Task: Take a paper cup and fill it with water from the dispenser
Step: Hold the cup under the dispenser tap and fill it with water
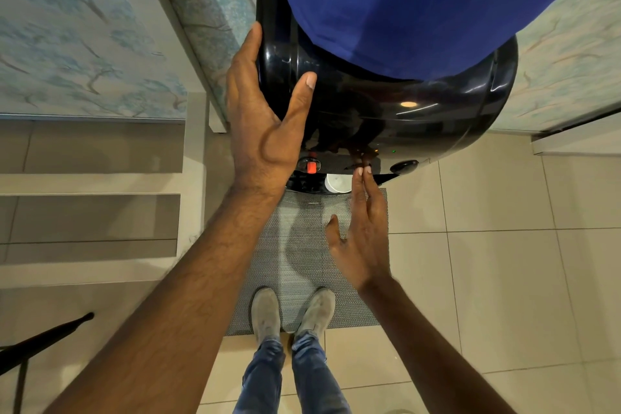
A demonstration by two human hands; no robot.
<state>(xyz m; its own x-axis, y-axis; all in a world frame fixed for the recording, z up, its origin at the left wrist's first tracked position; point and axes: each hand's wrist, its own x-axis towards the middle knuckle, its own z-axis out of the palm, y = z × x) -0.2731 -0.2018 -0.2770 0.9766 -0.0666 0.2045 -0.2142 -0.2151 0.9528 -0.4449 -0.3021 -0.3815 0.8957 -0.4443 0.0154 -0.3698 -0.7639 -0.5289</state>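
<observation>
- Head view, looking steeply down: black water dispenser (386,111) stands against a patterned wall, with a blue bottle (420,3) on top.
- Left hand (265,118) rests on the dispenser's upper left edge; fingers spread, thumb on the glossy front, holding nothing.
- Right hand (363,239) is lower, in front of the tap area; fingers straight and together, thumb apart, gripping nothing.
- Paper cup (337,183), white, upright, sits in the dispenser's alcove, just beyond the right fingertips; contact cannot be told.
- Red tap lever (312,166) lies just left of the cup.
- Person's shoes (292,309) stand on a grey mat (302,245) on the tiled floor.
</observation>
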